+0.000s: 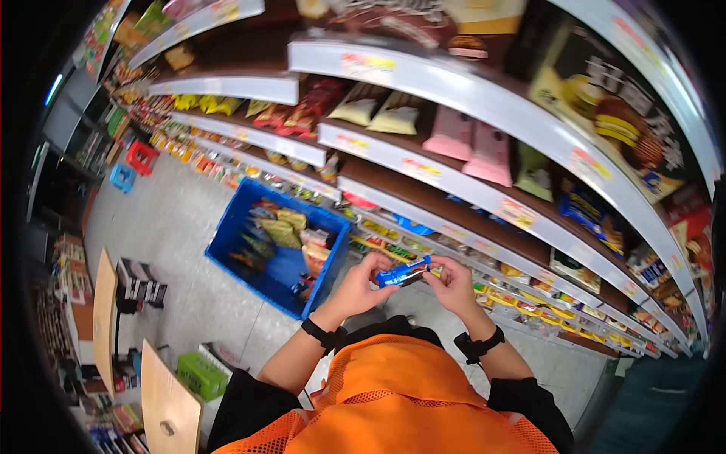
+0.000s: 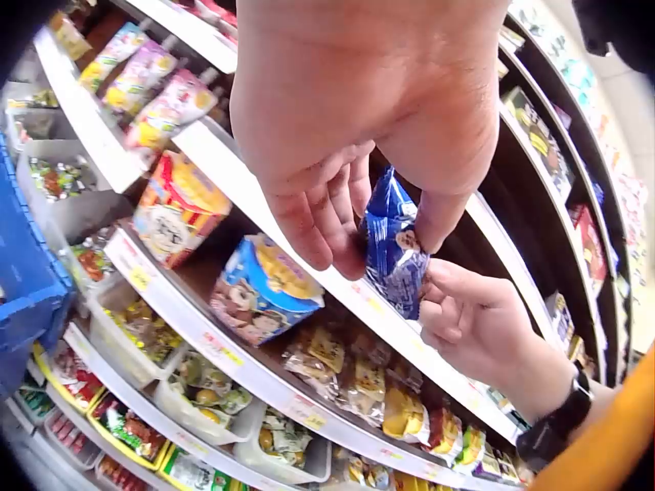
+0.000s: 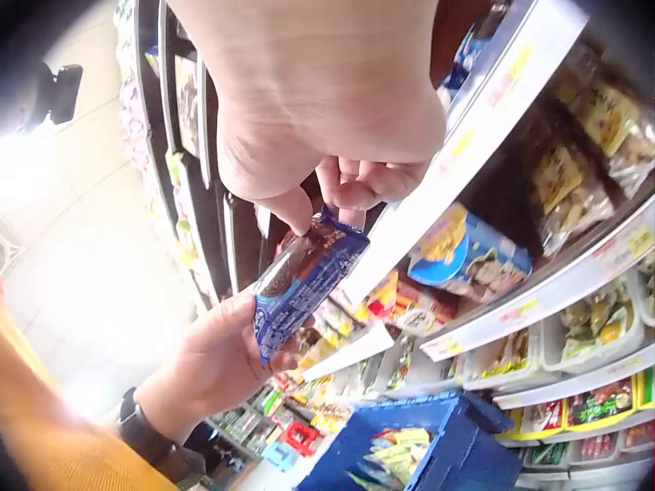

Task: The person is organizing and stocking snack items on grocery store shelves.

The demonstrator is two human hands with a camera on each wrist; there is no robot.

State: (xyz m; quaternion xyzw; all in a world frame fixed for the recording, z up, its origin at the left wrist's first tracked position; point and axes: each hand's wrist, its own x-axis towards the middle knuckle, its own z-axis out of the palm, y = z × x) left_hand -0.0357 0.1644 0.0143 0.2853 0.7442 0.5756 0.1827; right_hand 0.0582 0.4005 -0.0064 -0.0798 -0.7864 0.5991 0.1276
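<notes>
A small blue snack packet (image 1: 404,273) is held level between both hands, in front of the orange vest. The left hand (image 1: 363,286) grips one end between thumb and fingers; the right hand (image 1: 452,284) pinches the other end. Seen from the left wrist, the packet (image 2: 396,246) hangs between the left hand (image 2: 363,133) and the right hand (image 2: 481,322). In the right wrist view the right hand (image 3: 328,113) pinches the top corner of the packet (image 3: 307,281), and the left hand (image 3: 220,353) holds its lower part.
A blue crate (image 1: 287,284) with several snack packets in it stands on the floor to the left. Curved store shelves (image 1: 454,170) with packaged snacks run across the front and right. Wooden boards (image 1: 171,401) and a green box (image 1: 203,375) are at the lower left.
</notes>
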